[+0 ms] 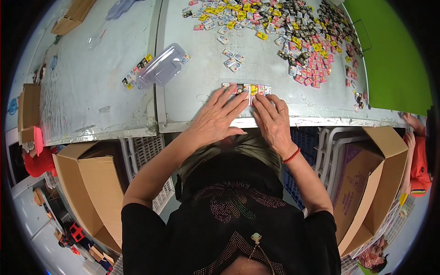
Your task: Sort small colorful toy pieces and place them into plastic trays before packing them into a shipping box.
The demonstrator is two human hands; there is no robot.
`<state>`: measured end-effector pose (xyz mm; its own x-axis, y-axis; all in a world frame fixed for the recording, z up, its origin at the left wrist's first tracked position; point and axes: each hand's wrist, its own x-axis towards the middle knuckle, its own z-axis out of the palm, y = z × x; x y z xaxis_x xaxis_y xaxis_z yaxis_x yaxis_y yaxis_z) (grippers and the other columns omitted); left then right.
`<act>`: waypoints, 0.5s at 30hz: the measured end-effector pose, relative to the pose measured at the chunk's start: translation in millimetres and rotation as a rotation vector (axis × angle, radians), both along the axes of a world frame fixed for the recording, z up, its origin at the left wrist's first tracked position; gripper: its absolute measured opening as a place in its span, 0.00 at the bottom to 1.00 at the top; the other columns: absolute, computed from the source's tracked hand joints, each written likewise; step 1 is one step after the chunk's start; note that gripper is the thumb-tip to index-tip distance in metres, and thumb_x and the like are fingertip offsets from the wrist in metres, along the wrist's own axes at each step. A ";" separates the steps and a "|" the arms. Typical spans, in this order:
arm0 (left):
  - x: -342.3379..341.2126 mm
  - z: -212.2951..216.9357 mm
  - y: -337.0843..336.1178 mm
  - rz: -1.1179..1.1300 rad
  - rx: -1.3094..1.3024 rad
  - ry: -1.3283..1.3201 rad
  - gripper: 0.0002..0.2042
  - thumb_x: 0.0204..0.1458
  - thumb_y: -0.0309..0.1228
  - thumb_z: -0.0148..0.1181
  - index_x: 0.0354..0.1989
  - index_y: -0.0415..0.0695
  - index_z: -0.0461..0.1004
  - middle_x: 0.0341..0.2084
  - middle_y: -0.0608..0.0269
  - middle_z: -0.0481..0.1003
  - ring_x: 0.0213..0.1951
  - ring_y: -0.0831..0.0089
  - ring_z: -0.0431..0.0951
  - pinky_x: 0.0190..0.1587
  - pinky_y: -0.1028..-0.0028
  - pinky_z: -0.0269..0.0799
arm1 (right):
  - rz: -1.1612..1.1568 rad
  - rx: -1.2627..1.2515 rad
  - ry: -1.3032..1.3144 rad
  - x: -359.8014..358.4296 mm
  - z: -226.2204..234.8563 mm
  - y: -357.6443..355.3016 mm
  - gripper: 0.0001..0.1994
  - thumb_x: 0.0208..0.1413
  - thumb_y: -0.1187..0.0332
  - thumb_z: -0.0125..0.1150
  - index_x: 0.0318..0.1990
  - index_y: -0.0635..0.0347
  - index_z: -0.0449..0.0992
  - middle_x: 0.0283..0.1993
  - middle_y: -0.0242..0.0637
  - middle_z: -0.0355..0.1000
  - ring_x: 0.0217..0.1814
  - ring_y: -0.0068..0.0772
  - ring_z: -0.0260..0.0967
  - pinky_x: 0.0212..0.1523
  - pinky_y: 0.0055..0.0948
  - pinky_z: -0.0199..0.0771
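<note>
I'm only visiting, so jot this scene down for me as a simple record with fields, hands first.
Left hand: palm down, fingertips on a neat block of small packs
Right hand: fingers on the block's right part; ring worn
Right wrist: red bracelet
Loose pile: pink, black, yellow and white packs, beyond the hands, mostly to the right
Clear plastic tray: left of the hands, small packs beside it
Cardboard boxes: open, one on each side of the person

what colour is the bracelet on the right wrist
Red; the bracelet shows best in the head view, the only one here.
</note>
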<state>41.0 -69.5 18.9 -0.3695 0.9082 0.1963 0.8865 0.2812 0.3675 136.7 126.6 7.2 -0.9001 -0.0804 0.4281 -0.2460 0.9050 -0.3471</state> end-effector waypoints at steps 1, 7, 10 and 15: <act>0.0 0.2 -0.2 -0.007 -0.016 -0.002 0.40 0.41 0.43 0.69 0.62 0.36 0.63 0.66 0.53 0.58 0.68 0.49 0.52 0.66 0.51 0.52 | 0.004 0.002 -0.015 0.8 0.9 -0.5 0.22 0.47 0.75 0.66 0.52 0.63 0.74 0.58 0.40 0.68 0.58 0.46 0.63 0.56 0.42 0.65; -12.9 0.8 -2.2 0.109 0.131 -0.014 0.38 0.41 0.45 0.69 0.59 0.36 0.65 0.64 0.51 0.60 0.66 0.50 0.56 0.65 0.53 0.54 | -0.059 -0.017 -0.047 5.7 9.4 9.8 0.25 0.51 0.67 0.66 0.56 0.63 0.71 0.63 0.47 0.62 0.63 0.52 0.58 0.60 0.47 0.60; -27.5 -3.3 1.6 0.143 0.142 -0.006 0.36 0.40 0.41 0.71 0.58 0.36 0.66 0.61 0.51 0.62 0.64 0.51 0.58 0.63 0.55 0.56 | -0.040 0.019 -0.109 -8.4 12.2 19.0 0.29 0.51 0.61 0.66 0.59 0.63 0.67 0.64 0.47 0.60 0.66 0.53 0.56 0.63 0.49 0.57; -31.8 -14.1 0.3 0.192 0.199 -0.015 0.37 0.41 0.46 0.70 0.58 0.37 0.66 0.57 0.52 0.66 0.60 0.53 0.62 0.60 0.58 0.60 | -0.003 -0.005 -0.136 -19.1 3.1 18.1 0.33 0.47 0.58 0.69 0.60 0.63 0.67 0.63 0.48 0.62 0.67 0.54 0.56 0.64 0.50 0.54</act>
